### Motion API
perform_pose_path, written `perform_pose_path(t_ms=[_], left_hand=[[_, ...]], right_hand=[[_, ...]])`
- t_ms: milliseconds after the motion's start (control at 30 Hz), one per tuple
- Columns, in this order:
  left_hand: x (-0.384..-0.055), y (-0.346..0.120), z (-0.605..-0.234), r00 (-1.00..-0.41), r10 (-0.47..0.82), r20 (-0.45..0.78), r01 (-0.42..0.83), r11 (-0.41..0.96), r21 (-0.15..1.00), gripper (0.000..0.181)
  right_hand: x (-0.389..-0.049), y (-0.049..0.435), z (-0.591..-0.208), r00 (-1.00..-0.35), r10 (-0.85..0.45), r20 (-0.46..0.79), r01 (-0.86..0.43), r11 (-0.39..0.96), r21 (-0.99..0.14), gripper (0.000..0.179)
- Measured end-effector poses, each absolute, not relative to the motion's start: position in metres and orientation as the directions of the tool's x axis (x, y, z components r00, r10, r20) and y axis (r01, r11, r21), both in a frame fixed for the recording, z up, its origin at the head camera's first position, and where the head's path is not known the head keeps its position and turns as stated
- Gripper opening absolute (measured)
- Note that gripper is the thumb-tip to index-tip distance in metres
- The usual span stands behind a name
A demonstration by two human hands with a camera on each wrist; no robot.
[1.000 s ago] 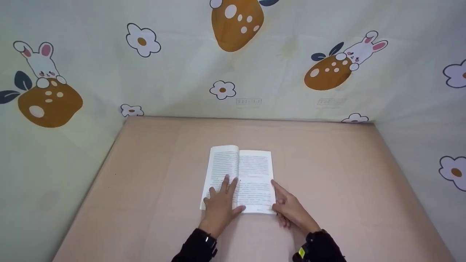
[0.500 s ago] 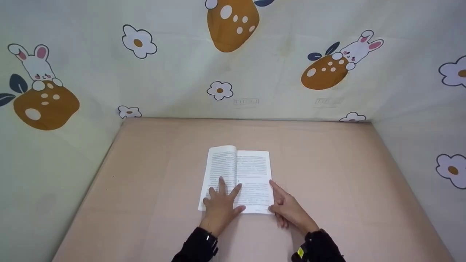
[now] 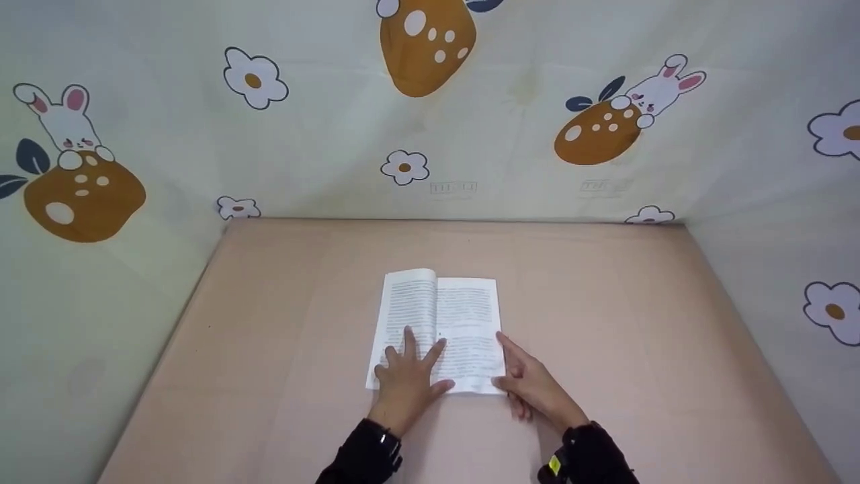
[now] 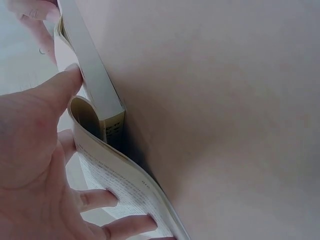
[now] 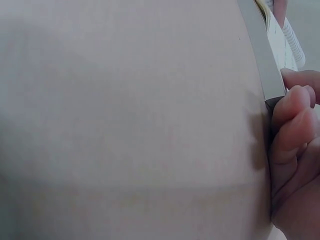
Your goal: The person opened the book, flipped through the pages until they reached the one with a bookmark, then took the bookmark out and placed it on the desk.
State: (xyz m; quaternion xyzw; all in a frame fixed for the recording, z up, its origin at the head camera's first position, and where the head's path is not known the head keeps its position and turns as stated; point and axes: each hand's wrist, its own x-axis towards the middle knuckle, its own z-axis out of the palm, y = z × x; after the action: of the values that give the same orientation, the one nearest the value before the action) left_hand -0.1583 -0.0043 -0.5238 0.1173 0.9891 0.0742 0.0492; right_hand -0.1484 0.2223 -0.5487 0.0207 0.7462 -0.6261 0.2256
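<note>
An open book [image 3: 468,316] with printed pages lies on the table, its thick block of pages on the right side. My left hand [image 3: 405,383] presses on it with spread fingers, mostly over the left page, the thumb at the lower edge of the right page. In the left wrist view the left-hand leaves curve up beside the spine [image 4: 114,125]. My right hand [image 3: 537,390] grips the book's lower right corner. Its thumb lies on the page and the index finger touches the right edge. Curled fingers [image 5: 295,120] show beside the block in the right wrist view.
A beige tabletop [image 3: 269,302] surrounds the book. Pale fabric walls [image 3: 322,134] printed with rabbits and flowers enclose it at the back and both sides. Black bands [image 3: 366,450] cover both wrists.
My left fingers have spread, the index moving toward the right page. My right thumb has slid slightly inward over the page corner, and the page's lower edge now ripples. The view has shifted slightly.
</note>
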Motion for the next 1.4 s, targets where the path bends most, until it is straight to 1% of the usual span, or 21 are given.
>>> perform_pose_path(t_ms=[333,433,567,733,933,1133,1400], left_hand=[[-0.1549,-0.0063,-0.5199,-0.962,0.265,-0.061,0.246,0.944,0.221,0.086],[-0.1546,-0.0068,-0.5201,-0.962,0.269,-0.05,0.251,0.942,0.224,0.09],[-0.1549,-0.0067,-0.5214,-0.959,0.279,-0.046,0.263,0.94,0.218,0.094],[-0.155,-0.0073,-0.5228,-0.96,0.279,-0.037,0.267,0.943,0.199,0.094],[-0.155,-0.0086,-0.5217,-0.957,0.289,-0.039,0.274,0.938,0.213,0.091],[-0.1559,-0.01,-0.5216,-0.955,0.293,-0.043,0.276,0.933,0.231,0.09],[-0.1578,-0.0107,-0.5214,-0.952,0.303,-0.048,0.281,0.925,0.256,0.085]], right_hand=[[-0.148,0.2217,-0.5466,-0.908,-0.243,-0.342,0.292,0.22,-0.931,0.085],[-0.1484,0.2212,-0.5467,-0.915,-0.245,-0.32,0.265,0.235,-0.935,0.087],[-0.1486,0.2206,-0.5481,-0.919,-0.217,-0.33,0.276,0.243,-0.93,0.088],[-0.1489,0.2198,-0.5504,-0.917,-0.203,-0.343,0.292,0.244,-0.925,0.088],[-0.149,0.2188,-0.5505,-0.921,-0.181,-0.346,0.295,0.256,-0.921,0.088],[-0.1493,0.2178,-0.5504,-0.93,-0.171,-0.325,0.271,0.278,-0.921,0.088],[-0.1483,0.2192,-0.551,-0.925,-0.184,-0.332,0.285,0.242,-0.928,0.09]])
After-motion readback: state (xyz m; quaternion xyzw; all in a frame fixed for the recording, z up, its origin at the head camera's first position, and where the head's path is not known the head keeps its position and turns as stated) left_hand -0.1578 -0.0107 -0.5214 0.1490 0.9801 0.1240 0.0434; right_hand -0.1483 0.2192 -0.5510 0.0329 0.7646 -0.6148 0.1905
